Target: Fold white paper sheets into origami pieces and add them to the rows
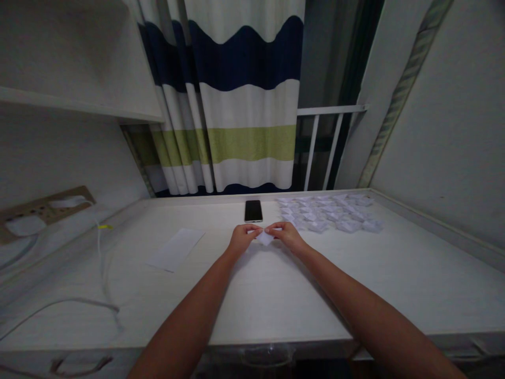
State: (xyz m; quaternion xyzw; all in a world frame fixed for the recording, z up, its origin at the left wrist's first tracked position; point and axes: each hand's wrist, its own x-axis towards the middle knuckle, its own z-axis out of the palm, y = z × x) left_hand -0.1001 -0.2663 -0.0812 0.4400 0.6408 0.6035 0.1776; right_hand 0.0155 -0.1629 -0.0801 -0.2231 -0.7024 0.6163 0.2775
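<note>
Between my two hands, over the middle of the desk, is a small folded piece of white paper. My left hand pinches its left side between thumb and fingers. On the other side, my right hand grips it the same way, and the fingertips of both hands nearly meet at its top. The paper's lower part hangs down to a point; its finer folds are too small to make out. Just beyond the hands lies a dark phone, flat on the desk.
Several folded white paper pieces lie in rows at the back right. Flat white sheets rest to the left. A pale cable runs over the white desk near a wall socket board. A striped curtain hangs behind.
</note>
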